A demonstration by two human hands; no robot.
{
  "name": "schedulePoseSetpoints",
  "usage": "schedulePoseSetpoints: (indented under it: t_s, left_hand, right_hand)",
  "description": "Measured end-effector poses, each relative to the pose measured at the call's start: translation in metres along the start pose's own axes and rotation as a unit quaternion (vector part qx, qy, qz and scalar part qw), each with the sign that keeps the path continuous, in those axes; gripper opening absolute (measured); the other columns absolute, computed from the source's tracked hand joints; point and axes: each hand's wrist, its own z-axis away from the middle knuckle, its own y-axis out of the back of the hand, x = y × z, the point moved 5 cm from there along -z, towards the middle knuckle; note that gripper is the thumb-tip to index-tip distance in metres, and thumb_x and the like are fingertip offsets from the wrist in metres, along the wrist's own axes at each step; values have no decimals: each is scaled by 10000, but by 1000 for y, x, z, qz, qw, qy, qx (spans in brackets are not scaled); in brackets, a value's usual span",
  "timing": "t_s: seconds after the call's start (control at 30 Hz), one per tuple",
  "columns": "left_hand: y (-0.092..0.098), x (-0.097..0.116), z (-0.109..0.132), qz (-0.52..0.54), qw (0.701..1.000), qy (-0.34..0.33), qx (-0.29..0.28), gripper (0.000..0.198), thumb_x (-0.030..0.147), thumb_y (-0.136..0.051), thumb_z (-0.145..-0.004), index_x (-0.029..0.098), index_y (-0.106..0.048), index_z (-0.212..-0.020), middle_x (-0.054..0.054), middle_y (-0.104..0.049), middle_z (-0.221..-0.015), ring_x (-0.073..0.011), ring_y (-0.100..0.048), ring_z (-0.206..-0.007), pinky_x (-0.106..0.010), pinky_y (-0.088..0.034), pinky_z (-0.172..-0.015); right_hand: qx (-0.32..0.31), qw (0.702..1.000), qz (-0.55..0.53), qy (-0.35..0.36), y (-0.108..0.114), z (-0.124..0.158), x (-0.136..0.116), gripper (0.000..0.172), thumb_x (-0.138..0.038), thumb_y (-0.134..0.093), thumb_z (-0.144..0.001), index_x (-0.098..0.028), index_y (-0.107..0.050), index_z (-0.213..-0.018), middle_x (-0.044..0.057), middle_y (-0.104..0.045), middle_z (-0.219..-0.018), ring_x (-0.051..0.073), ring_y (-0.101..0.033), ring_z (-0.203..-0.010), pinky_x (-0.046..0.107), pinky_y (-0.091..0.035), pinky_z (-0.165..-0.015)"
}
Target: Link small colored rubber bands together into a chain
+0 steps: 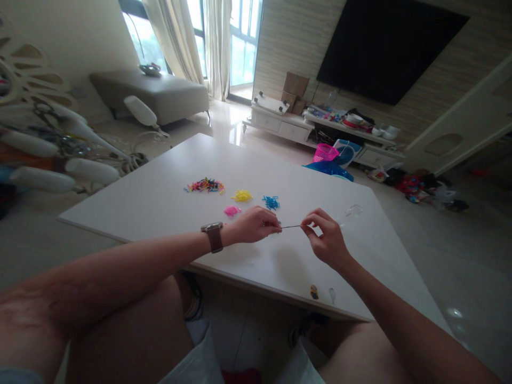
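Between my two hands a thin dark cord (291, 226) is stretched nearly level above the white table (160, 208). My left hand (256, 225), with a watch (213, 237) on its wrist, pinches the cord's left end. The other end is pinched by the thumb and forefinger of my right hand (326, 237). Just beyond my left hand lie small piles of pink pieces (232, 211), yellow pieces (242, 196) and blue pieces (271, 202). Farther left is a larger mixed-colour pile (206, 185).
Near the front edge lie a small yellow figure (314, 292) and a clear piece (332, 295). A clear item (354, 210) rests at the right. A lamp with white shades (92, 169) stands left of the table; a pink basket (325, 153) is beyond it.
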Motion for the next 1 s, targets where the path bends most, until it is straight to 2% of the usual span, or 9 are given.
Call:
schedulePoseSetpoints:
  t_s: [0.13,0.43,0.63,0.73,0.9,1.0]
  left_hand:
    - [-5,2,0,17,1000,-18,-14,152,235,-686,-900,158,-786,-815,-59,-734,-757,-122,-621,-666,-228,-451,-647]
    - [-20,25,5,52,996,-52,-46,215,296,-659,-931,157,-774,-814,-61,-711,-746,-113,-597,-656,-223,-457,-659]
    - [-12,3,0,98,994,12,-36,243,338,-661,-936,138,-777,-857,-52,-693,-743,-94,-608,-591,-210,-470,-610]
    - [-11,-6,0,107,993,22,-45,264,353,-646,-946,133,-783,-897,-61,-696,-792,-90,-617,-589,-209,-475,-604]
    - [-14,2,3,15,998,-8,-58,216,344,-681,-915,158,-789,-895,-52,-710,-788,-109,-617,-647,-226,-461,-656]
    - [-14,6,3,-43,998,-3,-53,220,383,-732,-864,172,-783,-897,-40,-722,-811,-106,-602,-629,-233,-435,-643]
  right_hand:
    - [-8,1000,-6,-18,-7,1,0,161,-105,-562,-904,-217,-574,-790,24,-576,-860,175,-546,-801,311,-443,-704]
    - [-43,998,-43,-33,-19,8,-6,143,-119,-594,-898,-218,-597,-795,17,-571,-854,172,-548,-812,317,-441,-715]
    - [-38,998,-38,-27,-16,11,-6,121,-168,-575,-942,-218,-601,-834,27,-573,-893,170,-550,-822,316,-452,-714]
    - [-60,997,-36,-33,-22,12,0,120,-188,-570,-951,-217,-609,-841,27,-572,-889,171,-553,-821,319,-452,-713]
    - [-81,996,-28,-37,-32,13,5,113,-196,-576,-944,-213,-624,-843,28,-576,-879,173,-555,-811,332,-453,-732]
    - [-93,995,-21,-40,-35,14,8,109,-208,-570,-947,-214,-635,-860,30,-585,-887,176,-562,-818,332,-458,-733]
